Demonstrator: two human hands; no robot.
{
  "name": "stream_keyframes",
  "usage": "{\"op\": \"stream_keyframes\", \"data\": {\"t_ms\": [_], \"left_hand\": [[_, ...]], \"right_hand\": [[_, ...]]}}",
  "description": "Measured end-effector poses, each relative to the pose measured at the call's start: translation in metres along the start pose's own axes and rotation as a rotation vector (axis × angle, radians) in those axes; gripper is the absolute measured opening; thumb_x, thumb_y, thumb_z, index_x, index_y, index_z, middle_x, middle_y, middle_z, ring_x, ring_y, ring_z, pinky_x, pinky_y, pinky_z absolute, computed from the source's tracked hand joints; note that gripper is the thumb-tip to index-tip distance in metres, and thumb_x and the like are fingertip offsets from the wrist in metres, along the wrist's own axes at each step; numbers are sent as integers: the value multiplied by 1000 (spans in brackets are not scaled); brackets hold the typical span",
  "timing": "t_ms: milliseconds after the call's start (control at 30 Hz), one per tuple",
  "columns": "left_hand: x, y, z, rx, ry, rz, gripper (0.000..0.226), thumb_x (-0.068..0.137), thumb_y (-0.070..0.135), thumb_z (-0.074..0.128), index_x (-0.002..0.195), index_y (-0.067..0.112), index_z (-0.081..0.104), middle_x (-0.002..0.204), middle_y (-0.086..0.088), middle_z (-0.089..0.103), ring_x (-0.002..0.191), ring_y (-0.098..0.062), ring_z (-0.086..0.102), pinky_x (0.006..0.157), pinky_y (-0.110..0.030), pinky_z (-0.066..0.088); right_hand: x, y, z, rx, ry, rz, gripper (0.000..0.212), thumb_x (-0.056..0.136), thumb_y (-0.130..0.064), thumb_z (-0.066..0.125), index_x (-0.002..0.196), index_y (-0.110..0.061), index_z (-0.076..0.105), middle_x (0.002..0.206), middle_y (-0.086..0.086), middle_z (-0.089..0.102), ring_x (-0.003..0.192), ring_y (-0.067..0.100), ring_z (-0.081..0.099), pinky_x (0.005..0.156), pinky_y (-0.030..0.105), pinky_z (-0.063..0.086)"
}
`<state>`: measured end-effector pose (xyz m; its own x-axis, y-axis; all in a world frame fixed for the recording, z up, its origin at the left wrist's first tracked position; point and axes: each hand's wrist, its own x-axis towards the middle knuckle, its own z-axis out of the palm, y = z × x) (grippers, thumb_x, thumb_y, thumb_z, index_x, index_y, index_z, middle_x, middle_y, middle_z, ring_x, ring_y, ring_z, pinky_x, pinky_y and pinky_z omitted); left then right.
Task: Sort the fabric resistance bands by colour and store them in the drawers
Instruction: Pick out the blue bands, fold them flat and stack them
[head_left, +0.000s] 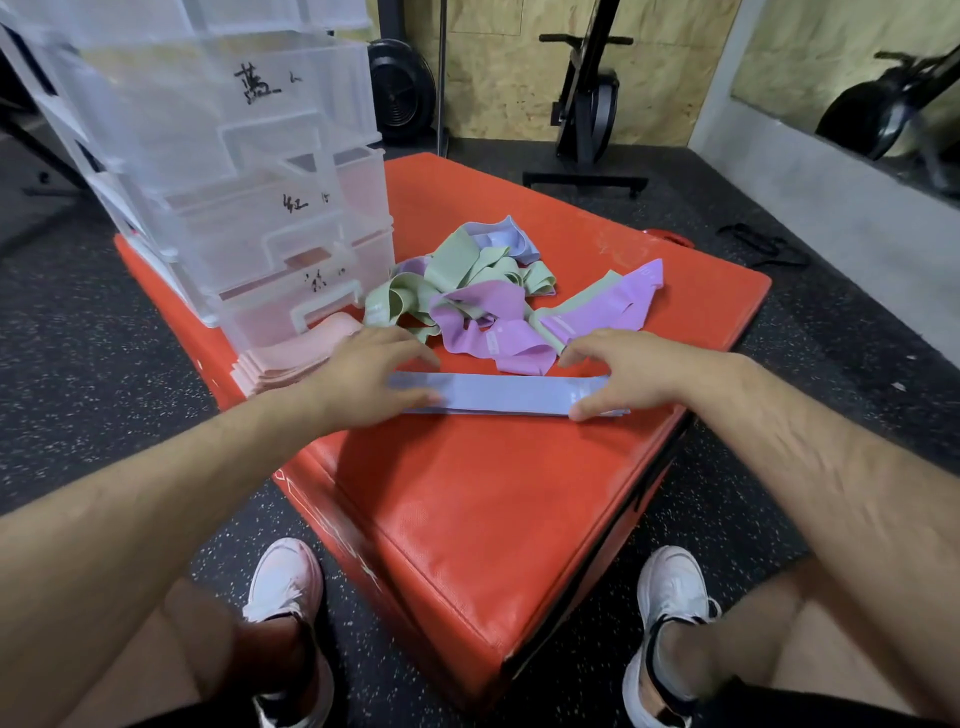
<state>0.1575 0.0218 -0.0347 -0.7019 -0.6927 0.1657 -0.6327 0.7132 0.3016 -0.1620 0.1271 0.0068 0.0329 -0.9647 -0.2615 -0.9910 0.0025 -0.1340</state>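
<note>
A light blue band (506, 393) lies flat and stretched out on the red padded box (467, 509). My left hand (363, 374) presses on its left end with straight fingers, and my right hand (623, 371) presses on its right end. Behind it lies a tangled heap of green bands (467, 267), purple bands (493, 312) and one more blue band (506, 239). A neat stack of pink bands (291, 358) lies at the left, in front of the clear plastic drawer unit (234, 171), whose labelled drawers are pulled out stepwise.
The red box stands on dark speckled gym flooring (104, 364). My two white shoes (285, 582) flank its near corner. A black exercise machine (587, 104) and a fan (400, 88) stand by the far wall; a black strap (763, 244) lies on the floor at the right.
</note>
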Motion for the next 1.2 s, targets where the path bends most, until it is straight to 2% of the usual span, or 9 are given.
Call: {"op": "stream_keyframes", "data": {"t_ms": [67, 233, 500, 600, 700, 767, 967, 1100, 1200], "left_hand": [[1, 4, 4, -38, -87, 68, 68, 71, 78, 54, 122, 35, 64, 122, 9, 60, 117, -14, 56, 103, -41, 42], [9, 6, 10, -43, -234, 4, 85, 63, 79, 48, 137, 39, 53, 131, 7, 54, 122, -13, 50, 107, -37, 38], [22, 8, 14, -124, -225, 22, 54, 80, 37, 81, 129, 29, 62, 118, 3, 57, 109, -14, 51, 102, -30, 38], [24, 11, 13, -84, -236, 12, 61, 73, 48, 80, 128, 30, 62, 119, 2, 57, 113, -17, 52, 103, -32, 39], [31, 23, 8, -55, -191, 20, 79, 59, 73, 61, 126, 31, 63, 117, 4, 57, 113, -16, 52, 100, -32, 41], [44, 32, 5, -92, -105, 31, 84, 57, 75, 53, 126, 28, 64, 122, 4, 59, 117, -18, 52, 103, -34, 40], [109, 44, -14, -127, 144, -24, 49, 80, 46, 68, 126, 27, 63, 127, 4, 60, 122, -15, 52, 105, -31, 39], [167, 38, -8, -82, 79, -113, 57, 78, 60, 46, 127, 33, 60, 134, 5, 57, 130, -20, 46, 108, -39, 38], [212, 34, -3, 31, 37, -159, 41, 89, 45, 54, 129, 36, 57, 140, 1, 51, 130, -29, 44, 105, -41, 40]], "right_hand": [[-1, -3, 4, 11, -33, -36, 66, 69, -56, 82, 127, -39, 55, 128, -10, 55, 118, 16, 53, 100, 36, 44], [1, -2, 7, 34, -15, -51, 62, 70, -48, 85, 125, -38, 59, 124, -10, 56, 111, 14, 54, 95, 33, 46], [3, -2, 8, 42, 9, -51, 55, 75, -44, 82, 124, -37, 59, 115, -16, 54, 108, 13, 54, 91, 30, 44], [2, -5, 5, -11, -19, -37, 58, 72, -53, 81, 124, -41, 57, 112, -18, 51, 106, 13, 54, 88, 30, 41], [6, -12, -5, -45, 40, -65, 54, 77, -59, 72, 125, -40, 57, 123, -16, 58, 115, 13, 57, 99, 35, 41], [12, -19, -15, -28, 124, -90, 48, 86, -55, 65, 129, -36, 56, 129, -15, 60, 119, 12, 57, 103, 37, 39], [54, -27, -40, 63, 390, -59, 44, 92, -36, 52, 136, -36, 52, 135, -9, 59, 126, 21, 54, 102, 46, 41], [83, -12, -49, 70, 435, 33, 49, 95, -27, 47, 142, -39, 46, 141, -8, 54, 128, 25, 51, 102, 46, 38], [101, 5, -53, 45, 430, 108, 51, 96, -23, 45, 145, -38, 40, 140, -4, 53, 127, 28, 49, 101, 46, 34]]}}
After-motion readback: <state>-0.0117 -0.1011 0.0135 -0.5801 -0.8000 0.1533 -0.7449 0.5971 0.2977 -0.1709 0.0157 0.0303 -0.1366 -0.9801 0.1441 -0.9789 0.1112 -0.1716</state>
